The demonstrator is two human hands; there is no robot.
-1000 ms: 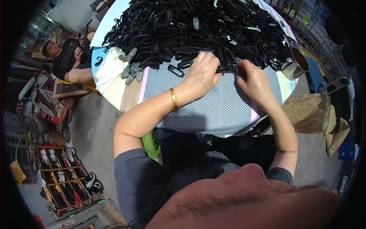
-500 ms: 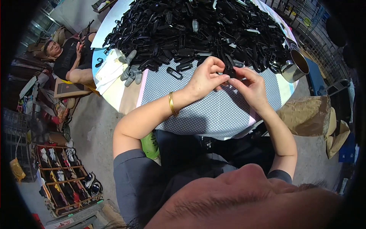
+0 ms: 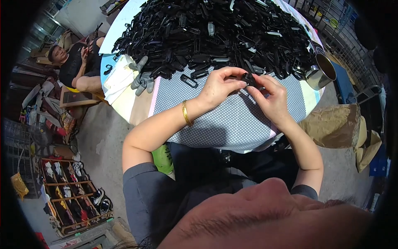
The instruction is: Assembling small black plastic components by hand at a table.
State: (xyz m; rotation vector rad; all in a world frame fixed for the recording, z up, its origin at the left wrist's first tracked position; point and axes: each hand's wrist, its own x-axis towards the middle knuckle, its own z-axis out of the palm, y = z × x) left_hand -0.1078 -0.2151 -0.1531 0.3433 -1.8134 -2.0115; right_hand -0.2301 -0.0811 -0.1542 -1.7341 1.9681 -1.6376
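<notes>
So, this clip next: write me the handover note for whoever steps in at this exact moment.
Left hand: pinching a small black plastic piece at its left end.
Right hand: fingertips on the same piece from the right; both held above the dotted cloth.
Big pile of black plastic pieces covers the far half of the table.
One loose piece lies near the left hand; grey gloves and a metal cup sit at the pile's edges.
Done: one piece in hand. Left: the pile looks largely untouched.

A small workshop is showing here; black plastic parts (image 3: 215, 29) are heaping on a table (image 3: 232, 124); sacks (image 3: 331, 124) are crowding the concrete floor (image 3: 99, 141).
</notes>
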